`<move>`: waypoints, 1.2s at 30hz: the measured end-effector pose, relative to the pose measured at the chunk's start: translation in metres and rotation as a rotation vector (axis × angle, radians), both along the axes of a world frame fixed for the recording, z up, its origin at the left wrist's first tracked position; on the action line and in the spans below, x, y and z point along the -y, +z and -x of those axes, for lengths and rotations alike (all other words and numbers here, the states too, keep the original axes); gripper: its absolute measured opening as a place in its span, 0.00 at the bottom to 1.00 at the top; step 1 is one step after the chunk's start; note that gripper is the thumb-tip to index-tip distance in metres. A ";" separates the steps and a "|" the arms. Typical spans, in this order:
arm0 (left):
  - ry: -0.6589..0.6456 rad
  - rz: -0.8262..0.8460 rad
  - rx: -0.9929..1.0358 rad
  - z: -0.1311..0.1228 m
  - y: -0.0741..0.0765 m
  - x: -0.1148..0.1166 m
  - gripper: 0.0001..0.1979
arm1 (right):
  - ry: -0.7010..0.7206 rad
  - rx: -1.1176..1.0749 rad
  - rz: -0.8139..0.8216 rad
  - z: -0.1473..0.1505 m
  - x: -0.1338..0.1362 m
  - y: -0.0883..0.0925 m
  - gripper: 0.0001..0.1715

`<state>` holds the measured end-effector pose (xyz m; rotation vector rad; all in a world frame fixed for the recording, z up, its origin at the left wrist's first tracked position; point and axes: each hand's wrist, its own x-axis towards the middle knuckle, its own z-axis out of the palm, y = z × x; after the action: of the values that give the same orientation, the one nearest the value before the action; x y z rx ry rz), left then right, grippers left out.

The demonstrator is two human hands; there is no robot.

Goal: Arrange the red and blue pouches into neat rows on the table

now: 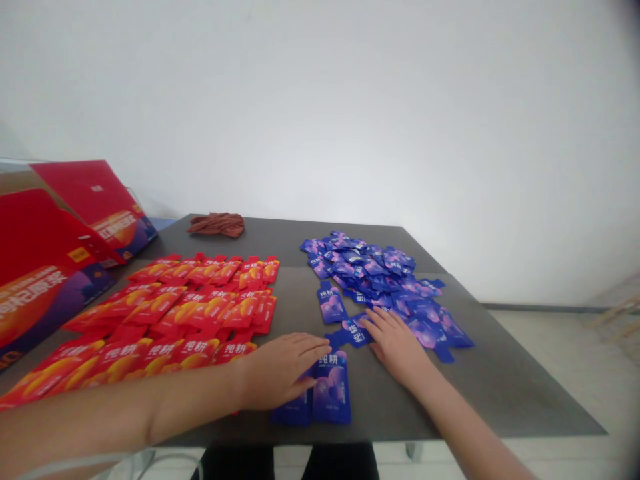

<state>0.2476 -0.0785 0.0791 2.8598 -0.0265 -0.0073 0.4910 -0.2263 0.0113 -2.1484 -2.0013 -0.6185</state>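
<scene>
My left hand point(287, 370) lies over two purple-blue pouches at the table's near side, its fingers stretched out and thumb apart. One pouch point(332, 390) shows most of its front; the other pouch point(293, 412) is partly covered by the hand. My right hand point(393, 340) reaches in from the right, fingers extended, their tips at the end of a sideways blue pouch point(356, 331). Just beyond lies another single blue pouch point(331, 303), cap end away from me. A loose heap of blue pouches point(370, 267) spreads beyond my right hand.
Red-orange pouches point(200, 310) lie overlapping in rows on the left of the grey table point(290, 267). Two red printed boxes point(40, 267) stand at the far left. A crumpled brown cloth point(217, 225) rests at the back, near the white wall.
</scene>
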 end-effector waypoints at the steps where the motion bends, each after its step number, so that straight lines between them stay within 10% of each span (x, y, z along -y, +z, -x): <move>1: 0.013 0.012 0.023 -0.003 0.002 0.001 0.24 | 0.037 0.025 0.027 -0.007 -0.007 -0.002 0.23; 9: 0.102 0.078 0.106 -0.001 0.001 -0.004 0.21 | 0.144 0.122 -0.048 -0.021 -0.003 -0.007 0.18; 16: 0.167 0.154 0.125 -0.002 -0.010 -0.008 0.19 | -0.287 0.148 -0.114 0.051 0.039 0.033 0.18; 23: 0.135 0.206 0.103 -0.015 -0.021 0.000 0.19 | -0.435 -0.048 -0.061 0.127 0.028 0.004 0.13; 32: 0.043 0.176 -0.006 -0.007 -0.024 0.001 0.21 | -0.122 -0.210 -0.219 0.103 0.059 -0.020 0.20; 36: -0.125 0.124 -0.038 -0.004 -0.030 0.003 0.20 | -0.191 -0.146 -0.185 0.109 0.061 -0.040 0.22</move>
<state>0.2520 -0.0819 0.0495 2.7287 -0.1910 -0.0824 0.3816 -0.2875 -0.0287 -2.2166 -1.6120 -0.6253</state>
